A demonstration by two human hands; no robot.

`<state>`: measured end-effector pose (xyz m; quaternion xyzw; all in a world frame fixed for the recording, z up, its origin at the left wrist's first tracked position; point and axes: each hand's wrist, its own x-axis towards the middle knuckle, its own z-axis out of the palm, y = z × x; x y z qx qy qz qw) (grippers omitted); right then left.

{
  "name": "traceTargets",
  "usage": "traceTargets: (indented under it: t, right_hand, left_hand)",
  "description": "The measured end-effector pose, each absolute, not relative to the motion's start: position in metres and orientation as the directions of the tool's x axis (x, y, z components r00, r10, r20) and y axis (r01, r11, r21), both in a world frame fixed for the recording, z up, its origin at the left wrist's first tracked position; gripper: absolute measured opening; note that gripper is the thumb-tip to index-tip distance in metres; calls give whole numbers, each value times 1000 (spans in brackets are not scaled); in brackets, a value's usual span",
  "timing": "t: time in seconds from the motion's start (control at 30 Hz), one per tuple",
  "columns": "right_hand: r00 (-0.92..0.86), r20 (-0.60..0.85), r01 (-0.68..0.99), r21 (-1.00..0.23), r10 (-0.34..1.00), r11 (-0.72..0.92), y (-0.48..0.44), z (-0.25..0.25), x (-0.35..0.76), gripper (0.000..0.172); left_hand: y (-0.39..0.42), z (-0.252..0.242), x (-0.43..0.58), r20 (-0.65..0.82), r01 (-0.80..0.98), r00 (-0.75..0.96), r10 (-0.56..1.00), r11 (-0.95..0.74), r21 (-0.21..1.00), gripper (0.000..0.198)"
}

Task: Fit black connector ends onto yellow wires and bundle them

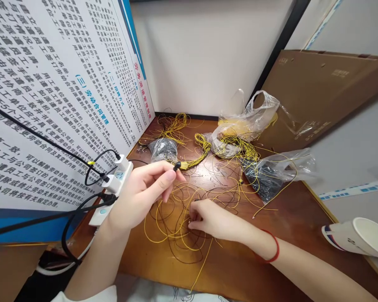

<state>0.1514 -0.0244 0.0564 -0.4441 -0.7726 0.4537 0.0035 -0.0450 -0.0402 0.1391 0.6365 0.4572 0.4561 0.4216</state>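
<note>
Between the thumb and forefinger of my left hand [154,180] is a small black connector [177,166], raised above the table. Beside it lies the end of a tied bundle of yellow and black wires [203,144]. My right hand [206,218] is low over the tabletop, fingers curled into a pinch among loose yellow and black wires [176,235]. What its fingertips hold is hidden. Loops of these wires spread over the wooden table [138,260] around both hands.
At the back lie a yellow wire coil [178,126], a bag of dark parts [164,149] and a clear plastic bag [255,113]. Another bag of black parts [264,180] is on the right, near a paper cup [355,237]. A power strip [102,212] with cables borders the left.
</note>
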Motion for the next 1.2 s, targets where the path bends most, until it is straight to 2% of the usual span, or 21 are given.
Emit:
traceTargets:
  t: [0.07, 0.17, 0.23, 0.3, 0.37, 0.43, 0.47, 0.5, 0.53, 0.57, 0.63, 0.67, 0.73, 0.87, 0.97, 1.07, 1.2]
  right_hand:
    - [-572, -409, 670, -733, 711, 118, -14, 65, 166, 13]
    - [-491, -401, 596, -802, 774, -38, 5, 86, 195, 28]
    - [-518, -407, 513, -851, 752, -108, 18, 104, 218, 27]
    - [-571, -370, 463, -882, 733, -84, 30, 122, 239, 27]
    - [-481, -172, 338, -941, 860, 0, 36, 138, 255, 24]
    - [-242, 126, 173, -970, 962, 170, 37, 152, 261, 20]
    - [-128, 255, 129, -954, 958, 271, 34, 158, 259, 17]
    - [-74, 352, 120, -926, 933, 358, 31, 165, 255, 16]
    - [-104, 414, 138, -894, 904, 426, 26, 172, 248, 16]
    - [-220, 426, 172, -869, 878, 465, 20, 178, 238, 15]
    - [-578, 328, 214, -822, 747, 527, 10, 186, 217, 12]
    - [-717, 254, 226, -797, 650, 560, 6, 188, 205, 10]
    - [-817, 186, 241, -749, 545, 617, 1, 187, 184, 14]
    - [-618, 315, 316, -739, 720, 595, 4, 171, 161, 16]
    - [-521, 349, 355, -741, 779, 569, 10, 160, 159, 11]
    - [-482, 360, 316, -779, 799, 541, 13, 154, 161, 6]
    - [-436, 329, 281, -834, 838, 474, 14, 146, 160, 22]
  left_hand:
    - [-36, 136, -47, 242, 302, 76, 967, -254, 919, 25]
    - [-28, 132, -55, 341, 523, -109, 934, -237, 819, 23]
    - [-23, 134, -66, 451, 659, -237, 861, -199, 725, 23]
    - [-19, 141, -79, 583, 744, -357, 730, -155, 650, 23]
    - [-17, 152, -89, 674, 765, -458, 580, -129, 631, 20]
    - [-15, 161, -92, 710, 733, -519, 477, -180, 656, 21]
    - [-15, 164, -88, 703, 689, -540, 463, -237, 685, 23]
    - [-15, 164, -82, 677, 621, -541, 498, -306, 721, 26]
    - [-15, 161, -73, 611, 511, -512, 604, -358, 782, 29]
    - [-16, 157, -61, 552, 376, -475, 686, -409, 831, 25]
    - [-16, 144, -36, 422, 85, -259, 869, -414, 906, 28]
    - [-16, 136, -25, 352, -21, -154, 923, -359, 933, 29]
    - [-18, 124, -6, 251, -131, 19, 968, -247, 960, 31]
    - [-23, 112, 6, 98, -283, 117, 988, -61, 957, 31]
    - [-24, 110, 3, 0, -300, 192, 981, 59, 952, 33]
    - [-22, 108, 1, -3, -249, 188, 982, 51, 967, 32]
    - [-21, 103, 0, 103, -94, 94, 990, -94, 991, 28]
